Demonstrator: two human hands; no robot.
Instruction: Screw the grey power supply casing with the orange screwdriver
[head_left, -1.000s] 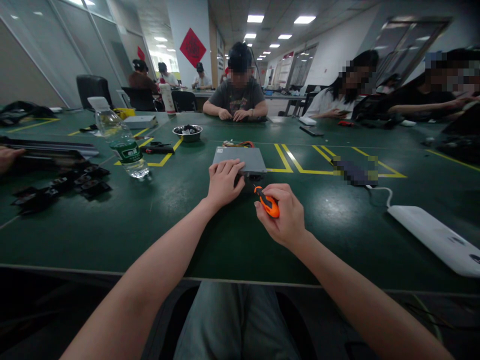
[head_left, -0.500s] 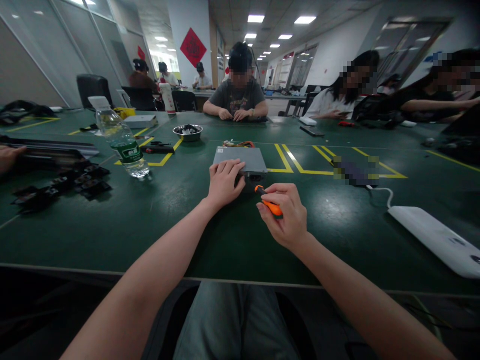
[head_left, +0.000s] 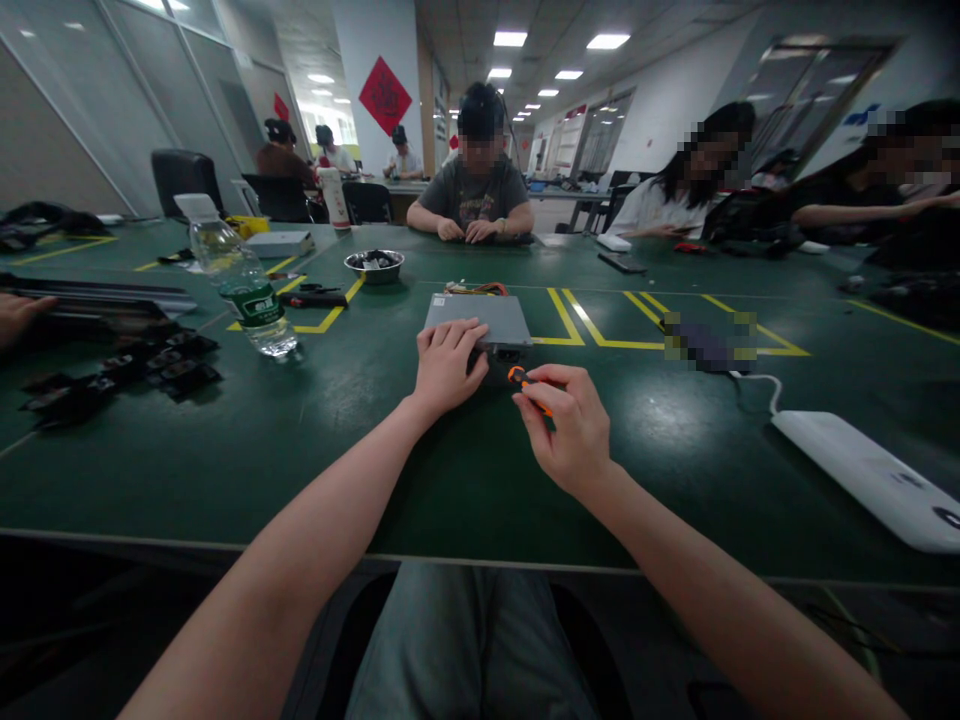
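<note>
A grey metal computer power supply [head_left: 491, 315] lies on the green table, with coloured cables [head_left: 478, 289] at its far side and a dark socket on its near face. My left hand [head_left: 448, 365] grips its near left corner, fingers over the top and thumb at the front. Between the thumb and fingers of my right hand [head_left: 570, 425] is a screwdriver [head_left: 519, 377] with an orange and black handle. It points toward the near face of the power supply; its tip is too dark to make out. My palm and fingers cover part of the handle.
To the left stand a water bottle [head_left: 259, 305] and a metal bowl [head_left: 374, 266] of small parts. Black parts [head_left: 120, 370] lie at far left near another person's hand [head_left: 22, 312]. At right are a white power bank [head_left: 862, 475] and its cable. A person [head_left: 480, 190] sits opposite.
My right fingers have shifted around the screwdriver handle, which now shows less of its orange end. My left hand and the power supply stay in place.
</note>
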